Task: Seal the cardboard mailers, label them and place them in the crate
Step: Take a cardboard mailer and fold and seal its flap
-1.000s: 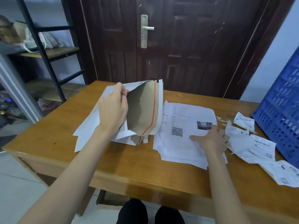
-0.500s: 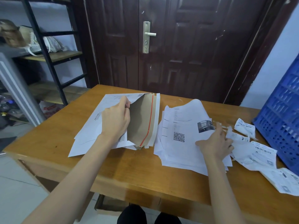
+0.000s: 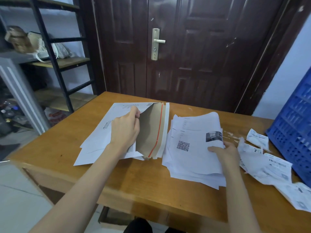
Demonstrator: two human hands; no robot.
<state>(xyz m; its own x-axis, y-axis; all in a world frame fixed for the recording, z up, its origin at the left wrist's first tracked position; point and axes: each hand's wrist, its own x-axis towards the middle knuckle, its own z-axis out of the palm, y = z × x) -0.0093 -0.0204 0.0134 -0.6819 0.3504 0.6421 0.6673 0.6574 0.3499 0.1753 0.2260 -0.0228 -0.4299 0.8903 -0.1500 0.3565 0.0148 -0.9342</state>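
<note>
Left hand [image 3: 125, 130] pinching mailer [image 3: 151, 130] — mouth rightward, long axis front-to-back, right hand [image 3: 224, 151] gripping papers [image 3: 193, 148]

Glossy wooden table [image 3: 117, 180]; matt, seemingly cardboard mailer [image 3: 149, 130].

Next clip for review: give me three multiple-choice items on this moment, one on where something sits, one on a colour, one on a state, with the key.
1. Where is the blue plastic crate?
A. at the table's right edge
B. on the shelf
C. under the table

2. What colour is the strip along the open cardboard mailer?
A. green
B. red-orange
C. black

3. What is the left hand doing?
A. lying flat on the table
B. holding the mailer's mouth open
C. gripping the door handle

Key: 1 A, it stands at the far right beside the labels; 2 B, a red-orange line runs down the brown flap; 3 B, its fingers pinch the white front panel, lifting it.
</note>
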